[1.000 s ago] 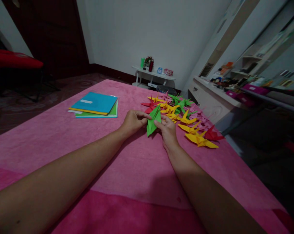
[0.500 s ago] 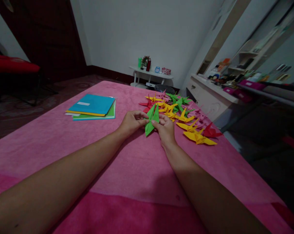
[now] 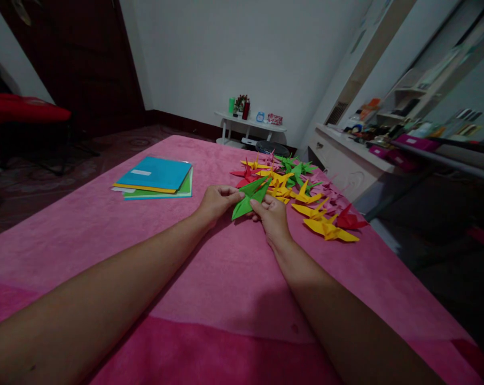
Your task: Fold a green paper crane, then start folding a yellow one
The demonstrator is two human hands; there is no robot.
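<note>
A green folded origami paper (image 3: 248, 204) is held between both hands just above the pink cloth (image 3: 210, 278). It is a long pointed shape, split into two points at its far end. My left hand (image 3: 217, 203) pinches its left edge between thumb and fingers. My right hand (image 3: 272, 214) grips the right side, thumb on top and fingers curled beneath. Beyond and right of my hands lie several folded paper cranes: yellow ones (image 3: 329, 230), green ones (image 3: 296, 170), red ones (image 3: 350, 218) and pink ones.
To the left sits a stack of coloured paper sheets (image 3: 156, 172), blue on top. A white shelf (image 3: 250, 122) with small items stands by the far wall. At right is a cluttered dresser (image 3: 346, 149); a red chair (image 3: 25, 109) is at far left.
The green paper has turned clockwise in my hands, its far points now leaning right and its near tip left. Both hands keep hold of it. The view has shifted slightly.
</note>
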